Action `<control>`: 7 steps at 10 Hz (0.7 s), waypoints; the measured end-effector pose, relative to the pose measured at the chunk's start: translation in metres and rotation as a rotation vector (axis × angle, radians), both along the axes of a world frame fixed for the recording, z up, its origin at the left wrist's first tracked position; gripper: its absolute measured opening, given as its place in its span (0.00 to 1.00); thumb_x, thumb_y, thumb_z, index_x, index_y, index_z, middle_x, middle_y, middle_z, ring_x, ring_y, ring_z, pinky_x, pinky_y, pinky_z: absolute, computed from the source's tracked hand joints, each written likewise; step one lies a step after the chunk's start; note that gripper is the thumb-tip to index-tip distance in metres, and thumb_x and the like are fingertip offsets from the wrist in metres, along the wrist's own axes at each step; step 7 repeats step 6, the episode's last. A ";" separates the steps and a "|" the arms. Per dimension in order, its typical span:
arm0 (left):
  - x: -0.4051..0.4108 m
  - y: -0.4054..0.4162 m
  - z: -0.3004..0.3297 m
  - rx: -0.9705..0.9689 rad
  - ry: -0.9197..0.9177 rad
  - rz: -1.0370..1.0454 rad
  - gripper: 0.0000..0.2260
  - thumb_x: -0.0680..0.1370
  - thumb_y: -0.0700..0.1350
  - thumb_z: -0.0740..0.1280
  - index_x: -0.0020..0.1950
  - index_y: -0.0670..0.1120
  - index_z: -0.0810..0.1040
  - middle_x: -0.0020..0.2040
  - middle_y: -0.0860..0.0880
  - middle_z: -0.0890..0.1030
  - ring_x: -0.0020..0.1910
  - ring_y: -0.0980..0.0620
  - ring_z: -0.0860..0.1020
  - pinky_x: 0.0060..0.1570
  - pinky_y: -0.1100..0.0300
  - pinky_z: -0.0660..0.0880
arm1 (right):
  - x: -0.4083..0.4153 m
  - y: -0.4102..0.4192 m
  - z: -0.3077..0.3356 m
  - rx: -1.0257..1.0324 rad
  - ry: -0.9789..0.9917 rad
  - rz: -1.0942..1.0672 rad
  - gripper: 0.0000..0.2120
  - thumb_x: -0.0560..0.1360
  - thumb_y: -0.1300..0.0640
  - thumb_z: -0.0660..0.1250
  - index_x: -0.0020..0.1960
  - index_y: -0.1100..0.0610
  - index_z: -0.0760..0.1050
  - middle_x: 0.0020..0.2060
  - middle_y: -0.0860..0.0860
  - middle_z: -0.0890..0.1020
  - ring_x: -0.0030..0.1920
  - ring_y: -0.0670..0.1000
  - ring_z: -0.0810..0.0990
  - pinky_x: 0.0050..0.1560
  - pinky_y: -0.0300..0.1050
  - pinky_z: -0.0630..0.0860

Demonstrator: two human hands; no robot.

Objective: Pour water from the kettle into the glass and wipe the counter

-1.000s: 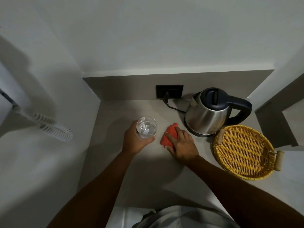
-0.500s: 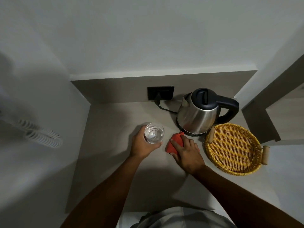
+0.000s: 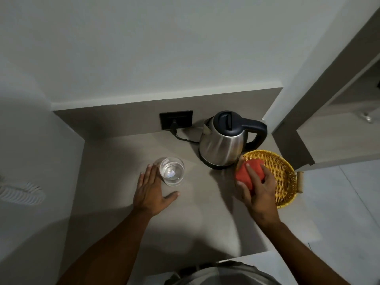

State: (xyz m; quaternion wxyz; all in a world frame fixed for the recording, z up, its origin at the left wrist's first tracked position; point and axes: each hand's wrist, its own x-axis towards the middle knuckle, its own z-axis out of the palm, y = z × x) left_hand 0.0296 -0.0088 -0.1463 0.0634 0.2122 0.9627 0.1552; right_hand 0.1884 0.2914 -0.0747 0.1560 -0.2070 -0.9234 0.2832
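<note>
A clear glass (image 3: 172, 171) holding water stands upright on the grey counter (image 3: 115, 182). My left hand (image 3: 151, 191) lies just left of it, fingers spread, fingertips close to its rim, gripping nothing. A steel kettle (image 3: 223, 146) with a black lid and handle sits on its base at the back right. My right hand (image 3: 258, 187) holds a red-orange cloth (image 3: 249, 173) over the left rim of a yellow wicker basket (image 3: 283, 173).
A black wall socket (image 3: 176, 119) with the kettle's cord plugged in sits on the backsplash. White walls close in the counter at the left and back. A coiled white cord (image 3: 20, 193) hangs at the far left. Tiled floor and a door frame lie to the right.
My left hand has let go of the glass, which now stands on the counter. My right hand has carried the red cloth rightward from beside the glass to the basket's rim.
</note>
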 end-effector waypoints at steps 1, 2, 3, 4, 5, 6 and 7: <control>0.000 0.001 0.002 -0.054 0.007 -0.014 0.53 0.69 0.78 0.59 0.83 0.43 0.54 0.83 0.44 0.57 0.83 0.46 0.49 0.81 0.47 0.46 | -0.002 0.030 -0.007 -0.024 -0.095 -0.187 0.28 0.77 0.39 0.63 0.75 0.44 0.63 0.74 0.57 0.60 0.70 0.65 0.61 0.66 0.68 0.64; 0.001 0.002 0.006 -0.073 0.006 -0.018 0.53 0.69 0.78 0.58 0.83 0.43 0.54 0.84 0.44 0.56 0.83 0.47 0.48 0.81 0.47 0.45 | -0.014 0.051 -0.019 0.010 -0.306 -0.243 0.31 0.76 0.35 0.58 0.75 0.47 0.64 0.75 0.61 0.61 0.70 0.68 0.61 0.67 0.70 0.62; 0.000 0.001 0.007 -0.100 -0.006 -0.034 0.53 0.70 0.78 0.57 0.83 0.43 0.53 0.84 0.45 0.54 0.83 0.47 0.47 0.81 0.47 0.45 | -0.025 0.059 -0.033 0.030 -0.550 -0.192 0.33 0.77 0.32 0.54 0.77 0.46 0.59 0.77 0.61 0.56 0.72 0.68 0.58 0.70 0.69 0.59; -0.001 0.000 0.006 -0.126 -0.025 -0.030 0.54 0.69 0.80 0.54 0.83 0.44 0.52 0.84 0.45 0.54 0.83 0.47 0.46 0.81 0.49 0.44 | -0.029 0.058 -0.034 0.050 -0.643 -0.165 0.34 0.77 0.30 0.51 0.79 0.44 0.54 0.79 0.60 0.52 0.74 0.67 0.56 0.71 0.67 0.56; -0.001 -0.001 0.006 -0.153 -0.077 -0.019 0.57 0.67 0.83 0.49 0.84 0.45 0.49 0.84 0.47 0.51 0.83 0.48 0.45 0.80 0.53 0.38 | -0.029 0.060 -0.026 0.029 -0.632 -0.155 0.37 0.75 0.27 0.43 0.79 0.44 0.51 0.80 0.57 0.50 0.76 0.65 0.52 0.73 0.67 0.50; -0.004 -0.003 0.012 -0.101 -0.090 -0.015 0.55 0.68 0.79 0.55 0.84 0.45 0.48 0.84 0.48 0.50 0.83 0.49 0.46 0.75 0.61 0.32 | -0.035 0.062 -0.005 -0.022 -0.476 -0.209 0.40 0.74 0.28 0.36 0.80 0.47 0.52 0.80 0.56 0.52 0.78 0.61 0.49 0.76 0.65 0.45; -0.004 -0.003 0.012 -0.101 -0.090 -0.015 0.55 0.68 0.79 0.55 0.84 0.45 0.48 0.84 0.48 0.50 0.83 0.49 0.46 0.75 0.61 0.32 | -0.035 0.062 -0.005 -0.022 -0.476 -0.209 0.40 0.74 0.28 0.36 0.80 0.47 0.52 0.80 0.56 0.52 0.78 0.61 0.49 0.76 0.65 0.45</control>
